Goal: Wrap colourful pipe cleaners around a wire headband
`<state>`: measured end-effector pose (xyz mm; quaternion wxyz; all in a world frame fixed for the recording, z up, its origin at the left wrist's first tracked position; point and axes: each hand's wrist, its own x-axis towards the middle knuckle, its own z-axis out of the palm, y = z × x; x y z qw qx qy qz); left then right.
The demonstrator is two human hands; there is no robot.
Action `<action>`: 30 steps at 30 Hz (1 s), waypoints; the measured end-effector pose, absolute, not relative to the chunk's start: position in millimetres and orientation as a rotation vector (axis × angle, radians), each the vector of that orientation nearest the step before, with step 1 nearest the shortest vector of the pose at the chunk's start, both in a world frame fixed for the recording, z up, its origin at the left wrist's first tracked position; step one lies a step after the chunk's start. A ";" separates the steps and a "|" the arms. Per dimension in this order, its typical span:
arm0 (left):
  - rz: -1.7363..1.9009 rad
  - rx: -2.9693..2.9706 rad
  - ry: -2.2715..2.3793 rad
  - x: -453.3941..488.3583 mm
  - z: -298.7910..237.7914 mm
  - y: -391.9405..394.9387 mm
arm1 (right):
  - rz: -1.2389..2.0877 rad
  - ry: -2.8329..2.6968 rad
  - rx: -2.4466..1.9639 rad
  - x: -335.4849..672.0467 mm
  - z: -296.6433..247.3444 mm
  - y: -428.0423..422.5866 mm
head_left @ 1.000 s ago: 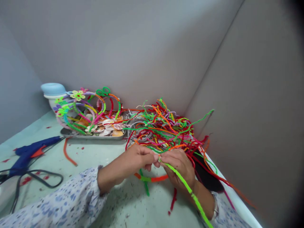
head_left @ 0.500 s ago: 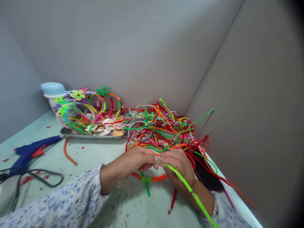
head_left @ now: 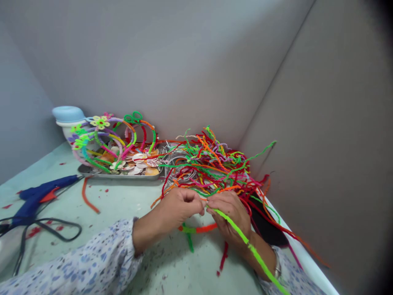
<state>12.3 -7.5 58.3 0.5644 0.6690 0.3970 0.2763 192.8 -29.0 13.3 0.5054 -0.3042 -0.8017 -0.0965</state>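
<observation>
My left hand [head_left: 178, 205] and my right hand [head_left: 231, 213] meet fingertip to fingertip just in front of a tangled pile of coloured pipe cleaners [head_left: 215, 164]. Both hands are closed in a pinch on one end of a lime-green pipe cleaner [head_left: 245, 241], which runs down to the right over my right wrist. Below the hands an orange and green twisted piece [head_left: 198, 230] lies on the pale green table [head_left: 129, 200]. A short red piece [head_left: 224, 256] lies beside my right forearm.
A metal tray [head_left: 119, 175] at the back left holds pipe-cleaner hoops and shell-like discs. A white jar with a blue lid [head_left: 68, 116] stands behind it. A blue glue gun [head_left: 39, 196] with a black cord lies at the left. Grey walls close the corner.
Both hands have risen slightly toward the pile, still pinching the green pipe cleaner. The left fingers have shifted their grip at its end.
</observation>
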 end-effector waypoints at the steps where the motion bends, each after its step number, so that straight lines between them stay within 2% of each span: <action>1: 0.667 1.597 0.934 12.7 57.9 -7.6 | -0.229 -1.931 -0.734 193.0 12.8 -28.7; 30: 0.664 1.582 0.908 10.6 57.5 -5.2 | -0.245 -1.975 -0.715 196.3 15.7 -26.3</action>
